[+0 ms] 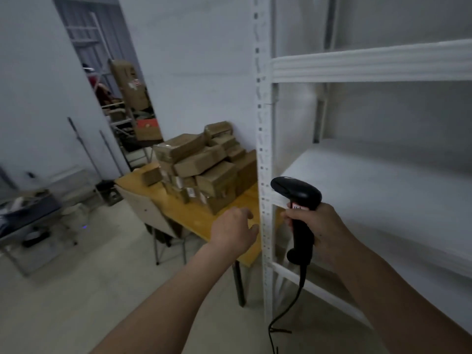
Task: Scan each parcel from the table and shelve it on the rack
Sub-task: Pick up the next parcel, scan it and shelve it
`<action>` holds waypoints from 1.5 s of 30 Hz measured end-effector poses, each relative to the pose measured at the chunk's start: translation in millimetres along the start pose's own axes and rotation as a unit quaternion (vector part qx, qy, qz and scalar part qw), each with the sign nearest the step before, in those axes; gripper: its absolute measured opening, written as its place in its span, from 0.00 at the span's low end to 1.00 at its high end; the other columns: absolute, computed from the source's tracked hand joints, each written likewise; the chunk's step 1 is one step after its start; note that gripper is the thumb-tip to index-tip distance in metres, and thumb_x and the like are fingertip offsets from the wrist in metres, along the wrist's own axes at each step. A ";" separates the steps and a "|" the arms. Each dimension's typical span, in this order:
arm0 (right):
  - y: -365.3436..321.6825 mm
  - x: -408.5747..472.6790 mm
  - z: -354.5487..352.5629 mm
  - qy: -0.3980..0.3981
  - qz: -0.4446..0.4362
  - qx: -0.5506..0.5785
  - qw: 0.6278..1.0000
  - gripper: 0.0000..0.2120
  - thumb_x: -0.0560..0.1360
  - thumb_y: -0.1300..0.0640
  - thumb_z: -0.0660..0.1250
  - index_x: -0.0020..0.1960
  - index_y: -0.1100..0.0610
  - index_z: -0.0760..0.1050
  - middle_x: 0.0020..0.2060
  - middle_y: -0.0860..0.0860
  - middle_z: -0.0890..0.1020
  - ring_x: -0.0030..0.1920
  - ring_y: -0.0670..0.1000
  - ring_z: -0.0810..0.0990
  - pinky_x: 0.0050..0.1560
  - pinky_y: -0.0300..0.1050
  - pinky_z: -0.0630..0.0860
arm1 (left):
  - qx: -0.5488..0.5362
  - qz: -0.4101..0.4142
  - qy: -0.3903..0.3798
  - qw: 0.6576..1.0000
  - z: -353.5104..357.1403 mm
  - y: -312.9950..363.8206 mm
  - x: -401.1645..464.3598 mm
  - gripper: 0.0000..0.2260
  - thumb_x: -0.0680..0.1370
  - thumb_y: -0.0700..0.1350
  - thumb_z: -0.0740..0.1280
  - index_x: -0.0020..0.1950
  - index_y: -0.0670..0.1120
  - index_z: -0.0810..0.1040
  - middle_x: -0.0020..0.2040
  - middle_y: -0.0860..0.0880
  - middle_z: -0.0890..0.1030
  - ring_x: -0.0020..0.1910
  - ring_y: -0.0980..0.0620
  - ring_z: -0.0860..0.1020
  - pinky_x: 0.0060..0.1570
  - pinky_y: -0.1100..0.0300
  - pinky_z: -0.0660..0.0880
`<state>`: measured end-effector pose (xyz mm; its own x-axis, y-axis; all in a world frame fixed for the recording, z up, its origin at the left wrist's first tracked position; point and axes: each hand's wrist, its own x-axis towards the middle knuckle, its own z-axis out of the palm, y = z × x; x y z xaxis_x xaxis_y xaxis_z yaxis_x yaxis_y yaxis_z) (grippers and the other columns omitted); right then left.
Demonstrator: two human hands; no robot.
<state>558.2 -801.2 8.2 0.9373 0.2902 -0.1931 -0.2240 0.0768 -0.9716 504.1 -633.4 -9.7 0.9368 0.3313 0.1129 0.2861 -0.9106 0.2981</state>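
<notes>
A pile of several brown cardboard parcels (204, 164) is stacked on a wooden table (201, 218) against the wall. My left hand (233, 229) reaches out over the table's near part, fingers loosely curled, holding nothing, short of the pile. My right hand (319, 231) grips the handle of a black barcode scanner (297, 198), its head pointing left toward the parcels and its cable hanging down to the floor. The white metal rack (264, 154) stands right of the table, and its visible shelves (383, 190) are bare.
A chair (153, 215) is tucked at the table's left side. A low cart with clutter (30, 213) stands at the far left. A doorway (120, 98) behind shows more boxes and shelving. Pale floor (89, 290) lies in front.
</notes>
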 end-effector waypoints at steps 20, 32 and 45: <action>24.2 137.9 251.5 -0.123 0.036 -0.036 0.991 0.08 0.70 0.68 0.72 0.48 0.66 0.78 0.41 0.61 0.81 0.40 0.56 0.80 0.49 0.52 0.77 | -0.008 -0.141 0.069 0.988 -66.0 -235.4 95.5 0.16 0.78 0.54 0.65 0.64 0.52 0.76 0.59 0.52 0.78 0.56 0.52 0.77 0.51 0.56 0.77; 18.5 283.8 327.3 -0.059 0.073 -0.016 0.995 0.03 0.70 0.71 0.71 0.43 0.68 0.78 0.33 0.61 0.78 0.33 0.59 0.77 0.36 0.51 0.74 | -0.001 -0.090 0.030 0.995 -58.0 -318.3 260.7 0.21 0.75 0.52 0.70 0.68 0.54 0.71 0.63 0.51 0.73 0.61 0.51 0.72 0.52 0.59 0.72; 42.1 378.9 334.1 0.074 0.104 0.006 0.992 0.10 0.69 0.67 0.73 0.50 0.64 0.78 0.39 0.62 0.82 0.35 0.57 0.81 0.41 0.55 0.77 | 0.073 0.049 -0.015 0.996 20.7 -346.6 411.0 0.40 0.72 0.46 0.74 0.77 0.49 0.55 0.75 0.47 0.60 0.74 0.45 0.59 0.72 0.50 0.61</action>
<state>814.6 -369.2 -60.2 0.8995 0.1575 -0.4076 -0.4185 0.0424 -0.9072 794.1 -186.7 -86.3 0.9666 0.2333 0.1064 0.2168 -0.9652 0.1464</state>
